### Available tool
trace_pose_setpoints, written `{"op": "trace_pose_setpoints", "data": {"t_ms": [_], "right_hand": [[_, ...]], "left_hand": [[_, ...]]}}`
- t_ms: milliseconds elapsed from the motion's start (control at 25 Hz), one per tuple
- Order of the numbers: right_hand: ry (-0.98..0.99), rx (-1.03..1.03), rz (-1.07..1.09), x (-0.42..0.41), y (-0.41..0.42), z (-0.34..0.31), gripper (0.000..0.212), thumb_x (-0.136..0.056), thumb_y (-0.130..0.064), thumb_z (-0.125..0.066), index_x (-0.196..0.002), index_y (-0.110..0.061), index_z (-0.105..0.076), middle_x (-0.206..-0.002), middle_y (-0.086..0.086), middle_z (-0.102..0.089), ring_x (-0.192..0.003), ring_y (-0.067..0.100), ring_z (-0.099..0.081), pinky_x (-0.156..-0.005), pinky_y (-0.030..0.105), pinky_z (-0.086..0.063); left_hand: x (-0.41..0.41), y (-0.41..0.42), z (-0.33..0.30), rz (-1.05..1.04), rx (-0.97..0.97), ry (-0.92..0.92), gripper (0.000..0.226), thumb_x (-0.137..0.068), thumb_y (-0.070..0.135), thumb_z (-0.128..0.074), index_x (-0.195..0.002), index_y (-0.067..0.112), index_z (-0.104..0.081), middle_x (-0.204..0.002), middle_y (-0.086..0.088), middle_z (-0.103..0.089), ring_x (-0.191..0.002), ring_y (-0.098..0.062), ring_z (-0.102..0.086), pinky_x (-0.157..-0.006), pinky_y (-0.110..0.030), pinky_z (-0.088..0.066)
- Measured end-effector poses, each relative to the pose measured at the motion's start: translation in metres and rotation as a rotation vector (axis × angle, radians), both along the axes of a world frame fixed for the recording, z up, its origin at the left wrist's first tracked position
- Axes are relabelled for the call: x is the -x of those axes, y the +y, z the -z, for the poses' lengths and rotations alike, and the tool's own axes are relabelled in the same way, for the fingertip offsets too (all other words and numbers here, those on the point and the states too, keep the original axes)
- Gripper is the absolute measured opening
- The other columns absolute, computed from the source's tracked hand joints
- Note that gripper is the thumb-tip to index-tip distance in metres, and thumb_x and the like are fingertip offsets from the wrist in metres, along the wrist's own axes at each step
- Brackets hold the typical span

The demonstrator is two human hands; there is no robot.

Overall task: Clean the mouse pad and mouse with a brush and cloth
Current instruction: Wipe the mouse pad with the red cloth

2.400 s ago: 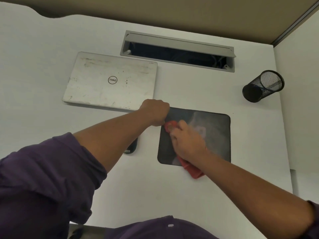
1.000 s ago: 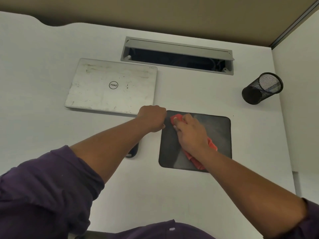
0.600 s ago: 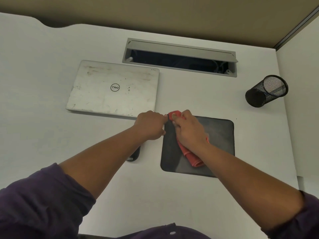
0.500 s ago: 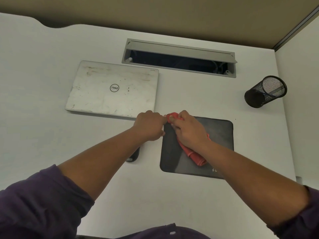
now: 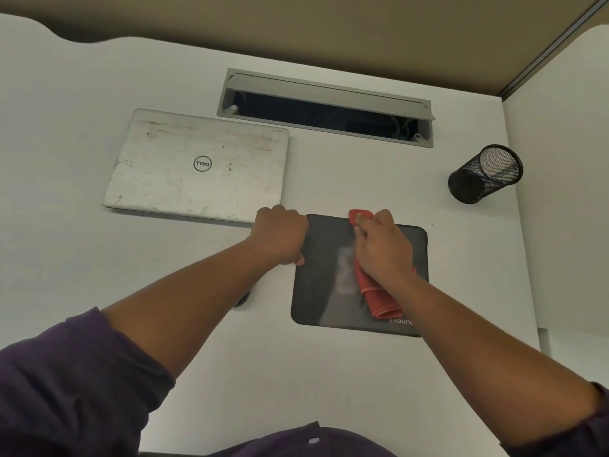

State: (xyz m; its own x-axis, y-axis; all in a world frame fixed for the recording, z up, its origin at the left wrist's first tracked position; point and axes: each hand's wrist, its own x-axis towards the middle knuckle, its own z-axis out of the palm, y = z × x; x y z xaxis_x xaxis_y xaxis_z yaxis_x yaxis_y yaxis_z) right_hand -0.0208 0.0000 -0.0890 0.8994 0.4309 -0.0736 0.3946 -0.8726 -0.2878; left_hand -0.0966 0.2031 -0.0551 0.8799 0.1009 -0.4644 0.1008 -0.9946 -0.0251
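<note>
Presently right hand [image 5: 384, 249] presses folded red cloth [image 5: 375, 293] on the dark rectangular mouse pad [image 5: 324, 275] at desk centre, curled left hand [image 5: 280, 237] pinning its left edge; if that hold slackens, pad likely slides or buckles.

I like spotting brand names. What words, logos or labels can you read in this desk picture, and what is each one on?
"DELL", seen upside down inside a ring: on the closed laptop lid.
"sounc", cut off by the right forearm: on the near edge of the mouse pad.
Tiny mark at the laptop lid's far right corner: too small to read.
</note>
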Motion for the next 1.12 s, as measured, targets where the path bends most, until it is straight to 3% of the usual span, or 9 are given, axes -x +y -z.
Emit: {"op": "trace_pose_setpoints", "data": {"t_ms": [160,320,480,600,680,840,1000,1040,1120], "right_hand": [[0.004,-0.034,-0.077,0.027,-0.008,0.0,0.028,-0.093,-0.035,-0.052,-0.117,-0.028,-0.065,-0.105,0.003,-0.05,-0.086,0.03,-0.06,-0.066,0.037,-0.051],[0.043,-0.009,0.017,0.007,-0.008,-0.006,0.026,-0.093,-0.035,-0.049,-0.113,-0.029,-0.064,-0.105,0.004,-0.049,-0.086,0.032,-0.06,-0.069,0.039,-0.052],[0.05,-0.07,-0.443,0.028,-0.002,-0.005,0.025,-0.095,-0.04,-0.047,-0.107,-0.03,-0.067,-0.097,-0.002,-0.047,-0.078,0.024,-0.058,-0.059,0.031,-0.047],[0.027,-0.084,-0.239,0.017,0.022,-0.002,0.023,-0.097,-0.037,-0.05,-0.112,-0.031,-0.067,-0.098,-0.002,-0.046,-0.08,0.023,-0.056,-0.062,0.027,-0.04],[0.021,-0.08,-0.263,0.029,0.042,0.0,0.026,-0.098,-0.034,-0.05,-0.118,-0.031,-0.065,-0.099,0.001,-0.047,-0.079,0.024,-0.055,-0.061,0.029,-0.041],[0.044,-0.124,-0.446,0.062,0.033,-0.002,0.026,-0.093,-0.025,-0.056,-0.116,-0.026,-0.068,-0.094,0.003,-0.048,-0.072,0.026,-0.055,-0.056,0.029,-0.041],[-0.007,-0.12,-0.911,0.07,-0.004,-0.002,0.022,-0.087,-0.023,-0.062,-0.107,-0.026,-0.073,-0.092,0.001,-0.056,-0.07,0.024,-0.054,-0.059,0.029,-0.043],[-0.02,-0.093,-0.884,0.057,-0.003,-0.003,0.022,-0.088,-0.023,-0.061,-0.104,-0.027,-0.074,-0.094,0.002,-0.06,-0.073,0.026,-0.055,-0.064,0.032,-0.046],[-0.066,-0.069,-0.549,0.029,0.011,-0.008,0.019,-0.09,-0.024,-0.061,-0.102,-0.029,-0.075,-0.099,0.003,-0.062,-0.082,0.031,-0.056,-0.071,0.04,-0.049]], "left_hand": [[-0.001,0.0,0.001,0.01,-0.009,0.0,0.049,-0.07,0.061,-0.081,-0.096,0.024,-0.063,-0.07,0.007,-0.047,-0.073,-0.02,-0.049,-0.061,-0.032,-0.032],[0.001,0.004,0.002,0.023,0.016,0.007,0.049,-0.07,0.061,-0.081,-0.095,0.023,-0.065,-0.071,0.007,-0.053,-0.07,-0.018,-0.053,-0.06,-0.03,-0.035],[-0.009,0.009,-0.002,0.066,0.06,0.068,0.044,-0.076,0.054,-0.08,-0.103,0.023,-0.065,-0.089,0.004,-0.065,-0.084,-0.022,-0.062,-0.065,-0.032,-0.041],[-0.014,0.016,-0.007,0.133,0.042,0.073,0.028,-0.09,0.034,-0.066,-0.116,0.022,-0.063,-0.1,0.002,-0.064,-0.093,-0.024,-0.063,-0.067,-0.033,-0.043],[-0.015,0.015,-0.011,0.152,0.03,0.071,0.023,-0.092,0.021,-0.057,-0.114,0.02,-0.062,-0.088,0.004,-0.057,-0.086,-0.023,-0.061,-0.064,-0.032,-0.042],[-0.016,0.014,-0.017,0.154,0.024,0.087,0.03,-0.087,0.01,-0.051,-0.112,0.021,-0.064,-0.089,0.004,-0.058,-0.084,-0.023,-0.06,-0.064,-0.032,-0.042],[-0.014,0.011,-0.016,0.143,0.015,0.078,0.033,-0.084,0.005,-0.051,-0.11,0.02,-0.065,-0.09,0.002,-0.059,-0.08,-0.024,-0.056,-0.067,-0.031,-0.044],[-0.013,0.011,-0.016,0.142,0.018,0.078,0.032,-0.084,0.006,-0.051,-0.109,0.02,-0.064,-0.091,0.002,-0.06,-0.079,-0.023,-0.055,-0.067,-0.031,-0.044],[-0.013,0.012,-0.016,0.145,0.025,0.079,0.029,-0.084,0.007,-0.051,-0.107,0.02,-0.063,-0.083,0.005,-0.055,-0.078,-0.023,-0.054,-0.065,-0.032,-0.043]]}}
